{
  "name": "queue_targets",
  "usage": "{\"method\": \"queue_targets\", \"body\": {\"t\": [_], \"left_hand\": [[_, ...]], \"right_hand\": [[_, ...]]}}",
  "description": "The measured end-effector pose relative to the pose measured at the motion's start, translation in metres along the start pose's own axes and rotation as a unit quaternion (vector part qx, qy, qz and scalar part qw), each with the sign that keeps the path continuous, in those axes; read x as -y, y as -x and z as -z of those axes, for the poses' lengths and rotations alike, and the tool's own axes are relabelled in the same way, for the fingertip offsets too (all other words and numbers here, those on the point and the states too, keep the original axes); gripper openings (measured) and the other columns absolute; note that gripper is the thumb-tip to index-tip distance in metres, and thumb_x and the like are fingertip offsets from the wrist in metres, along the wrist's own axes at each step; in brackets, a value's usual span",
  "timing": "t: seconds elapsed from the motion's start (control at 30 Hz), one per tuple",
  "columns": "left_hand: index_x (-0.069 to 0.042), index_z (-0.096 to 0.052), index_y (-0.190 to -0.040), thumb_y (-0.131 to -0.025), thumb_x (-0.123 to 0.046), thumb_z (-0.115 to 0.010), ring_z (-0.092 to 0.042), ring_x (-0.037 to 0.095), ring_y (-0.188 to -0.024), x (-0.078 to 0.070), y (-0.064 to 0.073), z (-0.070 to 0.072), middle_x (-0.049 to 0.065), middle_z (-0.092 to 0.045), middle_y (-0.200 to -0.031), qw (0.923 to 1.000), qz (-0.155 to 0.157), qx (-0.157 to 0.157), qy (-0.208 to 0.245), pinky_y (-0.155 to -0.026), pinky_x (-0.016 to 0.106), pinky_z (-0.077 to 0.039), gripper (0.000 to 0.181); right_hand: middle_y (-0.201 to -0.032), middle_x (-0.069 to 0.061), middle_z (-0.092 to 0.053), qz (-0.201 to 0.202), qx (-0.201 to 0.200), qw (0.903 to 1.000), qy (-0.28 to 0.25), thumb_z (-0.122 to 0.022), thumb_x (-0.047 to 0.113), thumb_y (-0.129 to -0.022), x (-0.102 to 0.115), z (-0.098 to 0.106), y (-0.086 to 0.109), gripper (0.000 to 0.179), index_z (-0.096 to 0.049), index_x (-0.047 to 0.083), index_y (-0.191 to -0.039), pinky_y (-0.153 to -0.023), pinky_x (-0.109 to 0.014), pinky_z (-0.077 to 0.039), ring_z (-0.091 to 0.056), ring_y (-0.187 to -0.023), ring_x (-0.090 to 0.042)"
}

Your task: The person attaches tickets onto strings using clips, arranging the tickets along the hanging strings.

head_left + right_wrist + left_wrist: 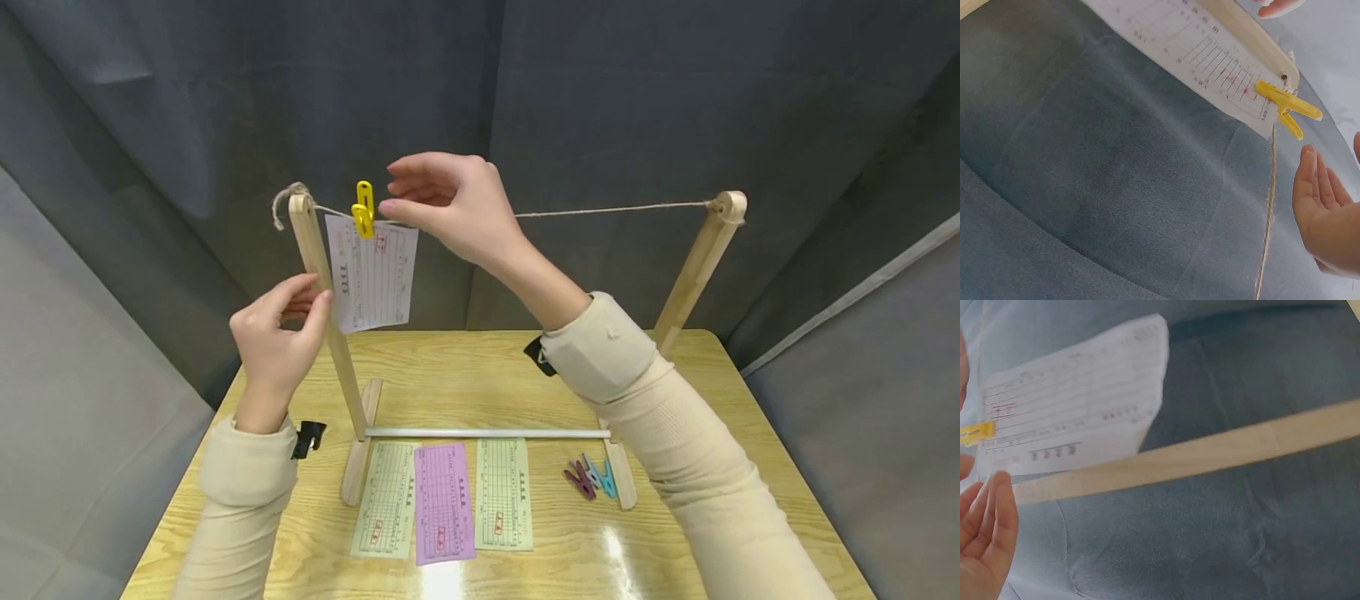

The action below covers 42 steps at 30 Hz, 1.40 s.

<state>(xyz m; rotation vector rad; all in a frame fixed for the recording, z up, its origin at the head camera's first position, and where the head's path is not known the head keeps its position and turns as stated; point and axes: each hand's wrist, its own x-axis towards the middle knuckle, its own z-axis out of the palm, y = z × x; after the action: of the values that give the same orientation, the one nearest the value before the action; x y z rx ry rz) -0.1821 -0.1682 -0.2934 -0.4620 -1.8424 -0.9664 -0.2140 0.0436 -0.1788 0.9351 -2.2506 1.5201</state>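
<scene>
A printed white slip [375, 279] hangs from a twine line, with a yellow clothespin [363, 210] clamped over its top edge. Just right of the clothespin is my right hand [457, 200], thumb and fingers apart with nothing between them. In the right wrist view, a small gap separates these fingers [1316, 181] from the clothespin's handles. My left hand [277, 333] is lower down, beside the left wooden post [330, 333], its fingers loosely bent and holding nothing. The left wrist view has the slip [1079, 394] hanging beyond the post.
The twine [615, 210] runs to a right wooden post [701, 267]. A pale rod [487, 433] joins the stand's feet. On the table lie a green slip [384, 500], a purple slip [445, 504], another green slip [504, 496] and several clothespins [581, 481]. Dark curtain [600, 108] hangs behind.
</scene>
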Motion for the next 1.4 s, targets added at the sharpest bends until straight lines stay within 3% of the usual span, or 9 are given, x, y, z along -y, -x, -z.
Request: {"method": "queue_targets", "body": {"t": [0.2,0.33,0.47,0.63,0.87,1.03,1.4], "left_hand": [[0.009,-0.067,-0.09,-0.069,0.013,-0.07,-0.057,-0.008,-0.069,-0.003,0.006,0.006,0.02,-0.066,-0.074,0.9961,0.027,0.025,0.08,-0.063,0.009,-0.045,0.021],[0.011,-0.065,-0.092,-0.068,0.018,-0.067,-0.058,-0.004,-0.069,-0.006,0.015,0.005,0.02,-0.065,-0.074,0.9913,0.029,0.049,0.119,-0.064,0.012,-0.047,0.026],[0.011,-0.064,-0.095,-0.067,0.019,-0.066,-0.059,-0.001,-0.069,-0.008,0.024,0.003,0.02,-0.064,-0.073,0.9852,0.007,0.08,0.152,-0.063,0.013,-0.048,0.029],[0.011,-0.064,-0.097,-0.067,0.016,-0.065,-0.06,0.003,-0.07,-0.008,0.03,0.003,0.019,-0.065,-0.074,0.9792,-0.023,0.102,0.174,-0.064,0.014,-0.048,0.03],[0.01,-0.061,-0.103,-0.068,0.011,-0.068,-0.061,0.006,-0.069,-0.006,0.033,0.002,0.015,-0.065,-0.078,0.9698,-0.029,0.134,0.202,-0.063,0.017,-0.049,0.036],[0.009,-0.057,-0.111,-0.075,0.0,-0.07,-0.061,0.008,-0.069,-0.01,0.034,0.0,0.011,-0.066,-0.082,0.9594,-0.038,0.172,0.221,-0.064,0.02,-0.049,0.04],[0.007,-0.054,-0.116,-0.085,-0.024,-0.065,-0.061,0.012,-0.07,-0.016,0.042,-0.007,0.01,-0.065,-0.085,0.9395,-0.047,0.208,0.268,-0.064,0.022,-0.05,0.045]], "right_hand": [[-0.096,-0.011,-0.067,0.008,0.007,0.9998,-0.015,-0.072,0.006,-0.077,-0.001,0.006,0.02,0.034,-0.062,-0.004,-0.108,-0.076,-0.024,-0.049,-0.063,-0.082,-0.012],[-0.095,-0.012,-0.067,0.023,0.01,0.9995,-0.019,-0.072,0.005,-0.076,-0.004,0.01,0.037,0.034,-0.062,-0.005,-0.107,-0.074,-0.025,-0.05,-0.062,-0.081,-0.012],[-0.093,-0.011,-0.067,0.028,0.015,0.9993,-0.021,-0.072,0.004,-0.075,-0.009,0.014,0.051,0.034,-0.062,-0.005,-0.107,-0.075,-0.026,-0.05,-0.062,-0.081,-0.012],[-0.093,-0.012,-0.067,0.016,0.018,0.9993,-0.028,-0.072,0.004,-0.076,-0.018,0.018,0.066,0.033,-0.063,-0.004,-0.107,-0.075,-0.028,-0.049,-0.062,-0.082,-0.012],[-0.093,-0.009,-0.067,-0.004,0.019,0.9995,-0.024,-0.072,0.004,-0.076,-0.03,0.025,0.084,0.033,-0.063,-0.003,-0.107,-0.075,-0.029,-0.05,-0.063,-0.081,-0.012],[-0.093,-0.012,-0.067,-0.008,0.019,0.9997,-0.012,-0.072,0.002,-0.075,-0.039,0.029,0.096,0.034,-0.063,-0.003,-0.107,-0.075,-0.028,-0.05,-0.063,-0.081,-0.012],[-0.092,-0.014,-0.067,0.016,0.025,0.9996,0.0,-0.073,-0.006,-0.07,-0.066,0.038,0.126,0.036,-0.063,-0.007,-0.104,-0.071,-0.027,-0.051,-0.063,-0.08,-0.018]]}}
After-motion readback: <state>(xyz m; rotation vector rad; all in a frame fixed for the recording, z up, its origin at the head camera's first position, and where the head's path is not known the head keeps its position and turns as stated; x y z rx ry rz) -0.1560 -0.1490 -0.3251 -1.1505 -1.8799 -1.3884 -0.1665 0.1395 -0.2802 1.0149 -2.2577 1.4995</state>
